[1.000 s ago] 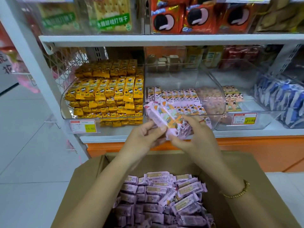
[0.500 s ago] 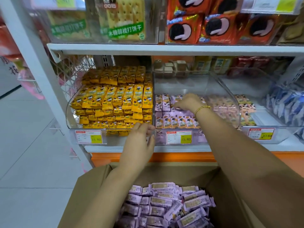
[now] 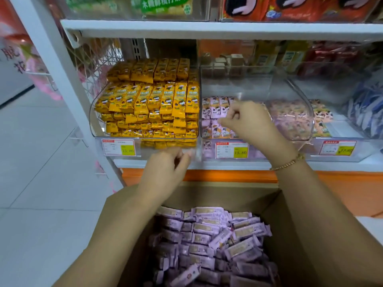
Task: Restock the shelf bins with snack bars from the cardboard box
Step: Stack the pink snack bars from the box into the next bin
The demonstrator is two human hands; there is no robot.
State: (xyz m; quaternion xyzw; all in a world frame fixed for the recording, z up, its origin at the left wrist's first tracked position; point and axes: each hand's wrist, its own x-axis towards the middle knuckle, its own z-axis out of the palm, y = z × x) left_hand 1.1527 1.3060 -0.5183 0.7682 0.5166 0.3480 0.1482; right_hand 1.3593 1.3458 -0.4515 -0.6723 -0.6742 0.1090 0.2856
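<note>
Pink wrapped snack bars in clear plastic bin, just under right hand | right hand: loosely curled, empty | left hand: same

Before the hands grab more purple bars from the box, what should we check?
1. Left hand empty: ok, it holds nothing.
2. Right hand empty: cannot tell, its fingers are curled over the pink bars in the middle bin.
3. Room in the middle bin: ok, the pink bars lie low.
4. Bars in the cardboard box: ok, many purple bars inside.
5. Yellow bars stocked: ok, piled high.
</note>
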